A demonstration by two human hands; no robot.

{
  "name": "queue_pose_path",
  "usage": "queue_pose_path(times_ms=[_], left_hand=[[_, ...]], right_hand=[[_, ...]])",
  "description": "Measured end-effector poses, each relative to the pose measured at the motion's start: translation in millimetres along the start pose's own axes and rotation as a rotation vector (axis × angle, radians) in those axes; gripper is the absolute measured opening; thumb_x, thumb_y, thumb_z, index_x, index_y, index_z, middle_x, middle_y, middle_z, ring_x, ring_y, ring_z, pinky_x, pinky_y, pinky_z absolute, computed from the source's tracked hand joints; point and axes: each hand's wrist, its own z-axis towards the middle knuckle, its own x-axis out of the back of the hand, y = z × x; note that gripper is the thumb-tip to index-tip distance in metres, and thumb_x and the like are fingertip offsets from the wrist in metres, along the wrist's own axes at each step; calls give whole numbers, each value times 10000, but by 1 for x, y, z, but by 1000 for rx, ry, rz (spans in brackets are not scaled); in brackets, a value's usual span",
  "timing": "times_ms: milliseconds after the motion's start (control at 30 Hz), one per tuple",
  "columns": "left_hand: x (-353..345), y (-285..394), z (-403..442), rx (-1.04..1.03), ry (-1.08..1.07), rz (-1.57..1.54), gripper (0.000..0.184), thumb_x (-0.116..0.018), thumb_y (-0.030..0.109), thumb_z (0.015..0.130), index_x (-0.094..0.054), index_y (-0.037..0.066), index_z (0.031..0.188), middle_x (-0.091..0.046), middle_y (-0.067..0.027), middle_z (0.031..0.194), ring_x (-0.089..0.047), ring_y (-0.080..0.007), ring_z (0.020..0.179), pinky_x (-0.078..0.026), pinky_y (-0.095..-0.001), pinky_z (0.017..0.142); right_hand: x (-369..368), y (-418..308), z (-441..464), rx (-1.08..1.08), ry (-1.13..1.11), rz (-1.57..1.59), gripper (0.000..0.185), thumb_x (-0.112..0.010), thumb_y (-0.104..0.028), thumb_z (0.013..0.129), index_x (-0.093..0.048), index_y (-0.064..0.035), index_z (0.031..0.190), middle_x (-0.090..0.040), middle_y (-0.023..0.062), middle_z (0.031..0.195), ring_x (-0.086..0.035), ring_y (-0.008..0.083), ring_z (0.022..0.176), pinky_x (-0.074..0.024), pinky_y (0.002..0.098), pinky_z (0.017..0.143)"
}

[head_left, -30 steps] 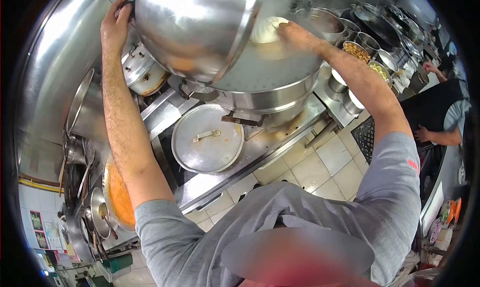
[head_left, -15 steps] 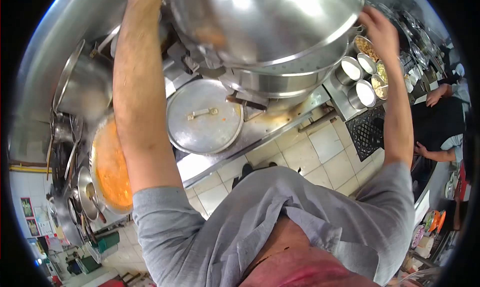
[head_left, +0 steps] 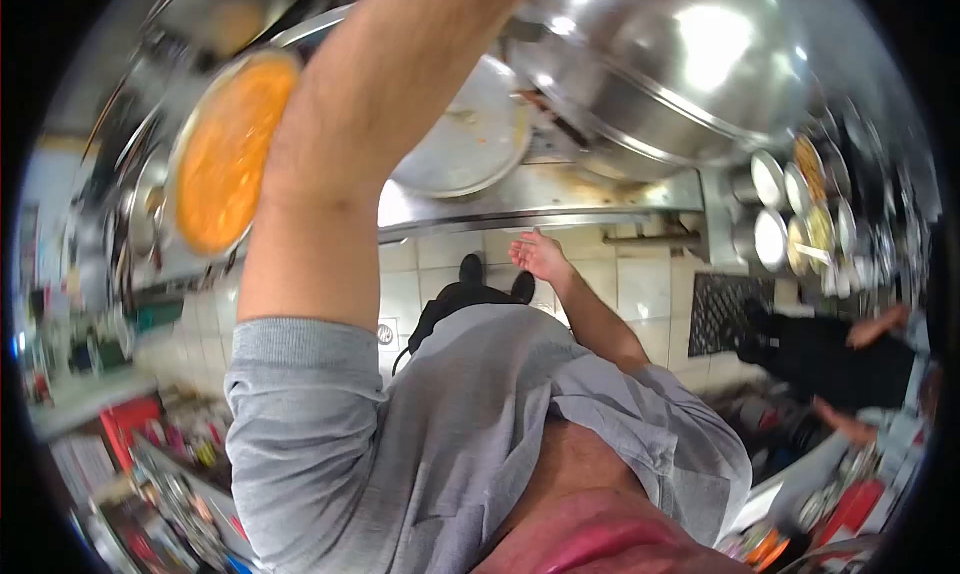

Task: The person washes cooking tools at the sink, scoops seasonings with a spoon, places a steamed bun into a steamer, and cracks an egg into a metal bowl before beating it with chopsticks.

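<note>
My right hand (head_left: 541,257) hangs low in front of the counter edge, fingers apart, holding nothing. My left arm stretches forward over the stove and leaves the top of the picture, so the left hand is hidden. Close to that arm's far end, a large shiny domed lid (head_left: 725,49) covers a wide steel pot (head_left: 625,104). Beneath the forearm lies a flat round metal lid (head_left: 480,139), partly covered by it. Left of the arm stands a pan of orange sauce (head_left: 230,159).
Small containers (head_left: 770,239) with white and yellow contents stand at the right. A black floor mat (head_left: 715,314) lies below them, beside a person in a dark apron (head_left: 830,359). The steel counter edge (head_left: 540,217) crosses in front of me. Ladles and bowls crowd the left side.
The domed lid has come down onto the pot. My right hand has left its side and dropped in front of my body. The whole view has turned.
</note>
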Motion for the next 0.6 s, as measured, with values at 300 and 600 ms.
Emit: queue_pose_path(times_ms=[300, 600], left_hand=[[46, 62, -394, 492, 442, 208, 658, -646, 335, 766, -372, 97, 1315, -459, -131, 1277, -487, -287, 1121, -382, -381, 957], [56, 168, -779, 1331, 1246, 173, 505, -626, 260, 817, -451, 54, 1243, -540, -108, 1168, -547, -202, 991, -432, -334, 851]], right_hand=[[-11, 12, 130, 60, -267, 417, 102, -556, -30, 749, -581, 47, 811, -590, 216, 904, -554, 312, 871, -451, 438, 771], [-47, 71, 89, 313, 195, 39, 96, -502, -167, 752, -501, -97, 687, -510, 2, 604, -443, 134, 496, -373, 281, 470]])
